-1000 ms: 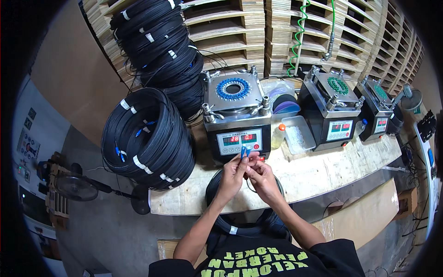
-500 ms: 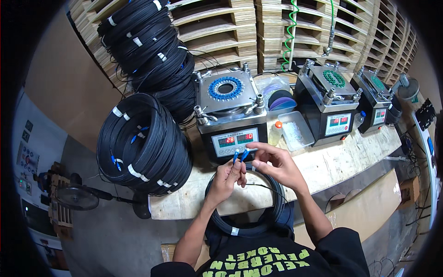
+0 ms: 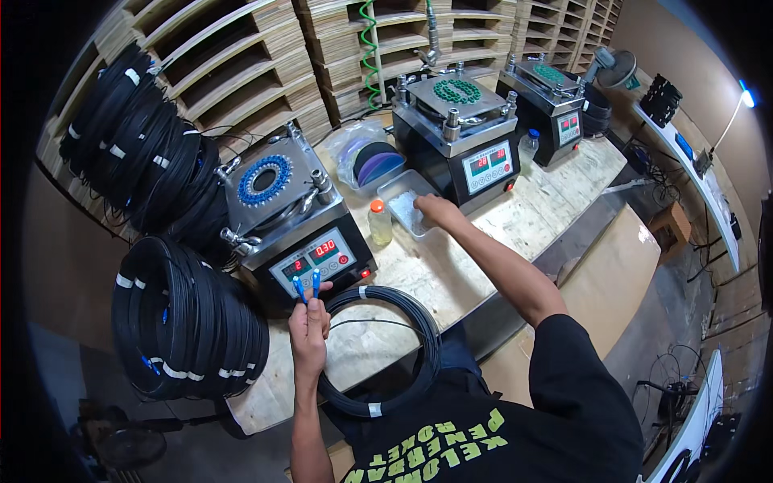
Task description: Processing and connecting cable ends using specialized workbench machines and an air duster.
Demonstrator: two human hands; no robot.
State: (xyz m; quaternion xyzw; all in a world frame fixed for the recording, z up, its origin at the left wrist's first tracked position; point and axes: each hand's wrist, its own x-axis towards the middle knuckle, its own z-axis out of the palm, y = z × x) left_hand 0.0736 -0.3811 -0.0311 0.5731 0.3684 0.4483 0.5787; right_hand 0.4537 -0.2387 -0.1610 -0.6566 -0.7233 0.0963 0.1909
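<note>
My left hand is closed around the ends of a black cable, and two blue fiber optic connectors with pale tips stick up from its fingers. Below and beside that hand lies the coil of black cable, bound with white tape, at the table's front edge. Over on the right, my right hand dips into a clear plastic tray of small whitish, translucent pieces. Its fingers are bunched together, and what they pinch, if anything, is too small to make out.
A polishing machine with a ring of blue connectors stands behind my left hand. Two more machines with green rings stand to the right. An orange-capped bottle is beside the tray. Large black cable coils are stacked at left.
My right hand has left the connectors and reached right into the tray. My left hand still holds both connectors. The head view has swung to the right, and the nearest machine's display has changed.
</note>
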